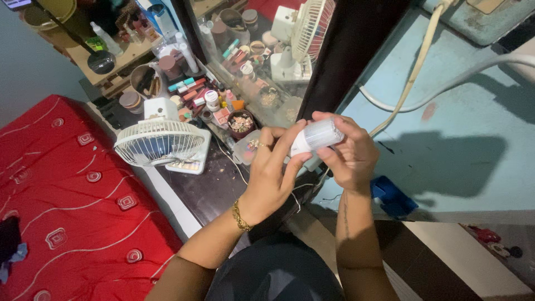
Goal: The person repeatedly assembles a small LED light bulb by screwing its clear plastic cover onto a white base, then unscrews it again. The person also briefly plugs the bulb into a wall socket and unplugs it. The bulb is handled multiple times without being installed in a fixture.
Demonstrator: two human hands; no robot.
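The left hand (271,167) and right hand (348,153) both grasp 1 small white ribbed plastic cylinder (316,135), raised between them over the edge of a dark vanity table (214,187). Fingers pinch opposite ends, seemingly to steady it for close handling. A small white desk fan (160,142) stands nearby beside crowded cosmetics (203,97).

A small white fan (160,142) stands on a cluttered dark table (214,187) beside a red bedspread (61,195).

Bare forearms; the left hand (271,167) wears a ring and gold bracelet (240,216), the right hand (350,153) nothing; dark clothing near
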